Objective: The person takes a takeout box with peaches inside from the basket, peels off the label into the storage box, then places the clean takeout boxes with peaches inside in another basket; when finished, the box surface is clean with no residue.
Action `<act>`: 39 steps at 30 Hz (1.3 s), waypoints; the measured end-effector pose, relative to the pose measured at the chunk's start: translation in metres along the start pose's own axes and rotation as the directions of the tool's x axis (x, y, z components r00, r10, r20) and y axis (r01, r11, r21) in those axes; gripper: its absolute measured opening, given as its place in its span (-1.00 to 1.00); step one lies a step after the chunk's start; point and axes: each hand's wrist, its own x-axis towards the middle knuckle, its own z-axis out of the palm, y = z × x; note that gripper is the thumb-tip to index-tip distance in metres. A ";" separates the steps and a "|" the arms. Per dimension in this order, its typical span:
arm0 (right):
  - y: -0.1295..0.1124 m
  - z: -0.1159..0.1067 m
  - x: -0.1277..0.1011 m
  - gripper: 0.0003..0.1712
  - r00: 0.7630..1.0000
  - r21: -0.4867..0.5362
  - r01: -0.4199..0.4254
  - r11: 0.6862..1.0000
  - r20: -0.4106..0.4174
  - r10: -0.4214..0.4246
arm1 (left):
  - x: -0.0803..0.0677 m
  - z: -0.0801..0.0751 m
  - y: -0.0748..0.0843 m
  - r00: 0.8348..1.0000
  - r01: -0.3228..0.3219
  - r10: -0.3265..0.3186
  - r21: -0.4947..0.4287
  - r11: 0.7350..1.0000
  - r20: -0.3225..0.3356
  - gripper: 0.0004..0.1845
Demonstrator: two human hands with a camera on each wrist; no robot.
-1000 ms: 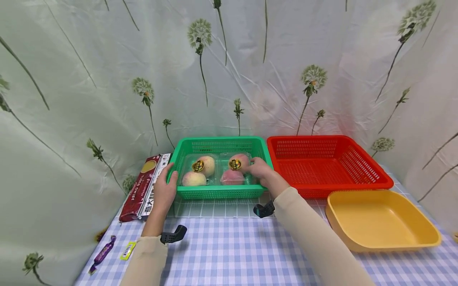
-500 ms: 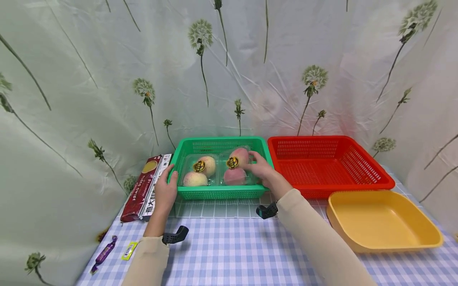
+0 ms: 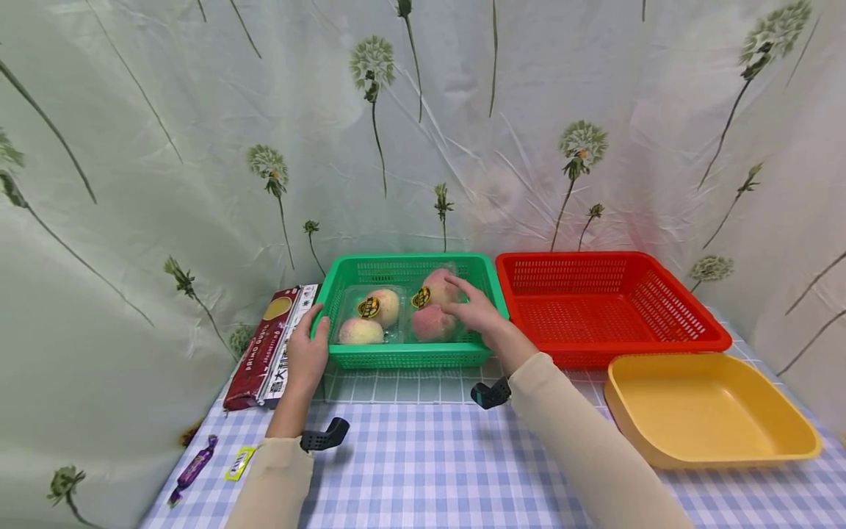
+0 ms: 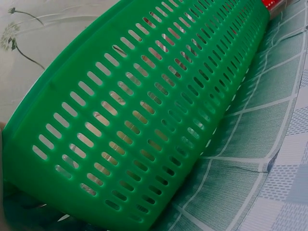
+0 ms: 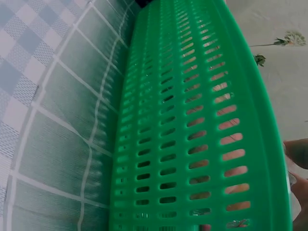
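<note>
A green slotted basket (image 3: pixel 410 358) holds two clear plastic packs of peaches, each with a round black and yellow label. The left pack of peaches (image 3: pixel 362 330) lies flat. My right hand (image 3: pixel 482 312) grips the right pack of peaches (image 3: pixel 432 323), thumb and fingers around its right side; this pack looks tilted. In the right wrist view, part of that hand (image 5: pixel 301 192) shows past the basket's rim. My left hand (image 3: pixel 307 353) holds the basket's left rim near the front corner, thumb and fingers either side of it. In the left wrist view the basket wall hides most of it.
A red basket (image 3: pixel 615 344) stands right of the green one, with a yellow tray (image 3: pixel 700 411) in front. Left lies a spaghetti package (image 3: pixel 261 360). A purple-wrapped candy (image 3: pixel 193 469) and a yellow packet (image 3: pixel 239 463) lie front left. A floral curtain (image 3: pixel 463 147) hangs behind.
The right pack of peaches has tilted, its label shifting left and its far peach rising, as my right hand's fingers moved left over it. My left hand has stayed at the basket's rim.
</note>
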 end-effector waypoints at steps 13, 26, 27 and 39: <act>-0.002 -0.003 -0.006 -0.42 0.989 0.192 -0.034 0.981 -0.133 0.061 | -0.002 -0.001 -0.001 1.000 0.005 -0.005 -0.003 1.000 0.018 -0.47; -0.003 -0.008 -0.033 -0.43 0.964 0.414 0.121 0.902 -0.266 -0.007 | 0.004 -0.020 -0.008 0.945 0.025 -0.057 0.103 0.994 0.323 -0.11; -0.002 -0.009 -0.037 -0.44 0.963 0.438 0.125 0.890 -0.268 -0.003 | 0.004 -0.021 -0.009 0.937 0.027 -0.061 0.102 0.994 0.344 -0.08; 0.000 -0.021 -0.066 -0.45 0.975 0.579 0.168 0.797 -0.216 -0.049 | 0.011 -0.027 -0.013 0.913 -0.037 0.009 0.060 0.997 0.407 0.05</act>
